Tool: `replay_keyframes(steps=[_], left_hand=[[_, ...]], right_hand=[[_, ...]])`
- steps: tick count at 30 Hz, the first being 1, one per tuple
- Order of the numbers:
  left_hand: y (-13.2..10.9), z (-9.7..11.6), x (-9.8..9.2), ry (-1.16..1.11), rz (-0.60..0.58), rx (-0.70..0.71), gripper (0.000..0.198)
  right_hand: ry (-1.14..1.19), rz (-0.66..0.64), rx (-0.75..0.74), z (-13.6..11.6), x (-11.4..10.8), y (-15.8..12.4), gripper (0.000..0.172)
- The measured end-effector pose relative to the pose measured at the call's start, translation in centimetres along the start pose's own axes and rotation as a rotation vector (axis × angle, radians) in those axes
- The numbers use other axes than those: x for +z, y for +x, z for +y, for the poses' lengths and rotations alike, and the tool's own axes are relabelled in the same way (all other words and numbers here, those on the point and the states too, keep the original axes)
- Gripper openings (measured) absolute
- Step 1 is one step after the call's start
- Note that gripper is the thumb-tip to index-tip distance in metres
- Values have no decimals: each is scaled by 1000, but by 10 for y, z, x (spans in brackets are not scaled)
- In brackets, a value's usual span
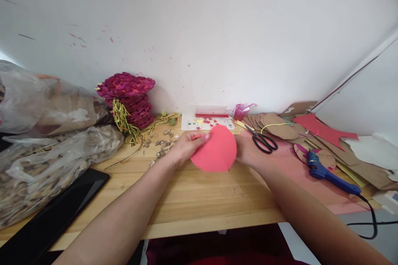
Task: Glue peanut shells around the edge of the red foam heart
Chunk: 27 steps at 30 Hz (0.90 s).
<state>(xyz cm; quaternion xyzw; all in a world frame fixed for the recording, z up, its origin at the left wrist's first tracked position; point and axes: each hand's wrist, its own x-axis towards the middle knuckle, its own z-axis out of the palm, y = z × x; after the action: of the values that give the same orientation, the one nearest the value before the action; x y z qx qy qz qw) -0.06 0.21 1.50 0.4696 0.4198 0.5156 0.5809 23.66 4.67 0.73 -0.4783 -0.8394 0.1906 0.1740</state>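
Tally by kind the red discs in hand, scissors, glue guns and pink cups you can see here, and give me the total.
Red disc, held: 1
Scissors: 1 pair
Glue gun: 1
Pink cup: 1
Total: 4

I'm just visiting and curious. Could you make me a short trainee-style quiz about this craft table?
1. Multiple choice: what does the left hand hold?
A) a pink cup
B) a red disc
C) a plastic bag

2. True or false: the black-handled scissors lie to the right of the disc.

3. Fill in the missing word: the glue gun lying at the right of the picture has a ____ handle.

Key: 1. B; 2. true; 3. blue.
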Motion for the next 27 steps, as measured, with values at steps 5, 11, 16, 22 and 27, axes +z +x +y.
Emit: replay_keyframes(steps=[5,11,16,22,27], left_hand=[[-14,-10,12,423,-386,187,33],[-13,-14,10,715,-298,423,24],[-7,-10,6,794,-35,503,11],[-3,-4,0,668,129,498,18],[-4,-1,2,680,94,488,41]], right_hand=[[133,-2,-136,3,2,9,33],[169,-16,-221,7,7,11,12],[156,44,-187,9,14,11,18],[277,136,-117,3,9,4,10],[475,138,-98,-12,1,-6,19]])
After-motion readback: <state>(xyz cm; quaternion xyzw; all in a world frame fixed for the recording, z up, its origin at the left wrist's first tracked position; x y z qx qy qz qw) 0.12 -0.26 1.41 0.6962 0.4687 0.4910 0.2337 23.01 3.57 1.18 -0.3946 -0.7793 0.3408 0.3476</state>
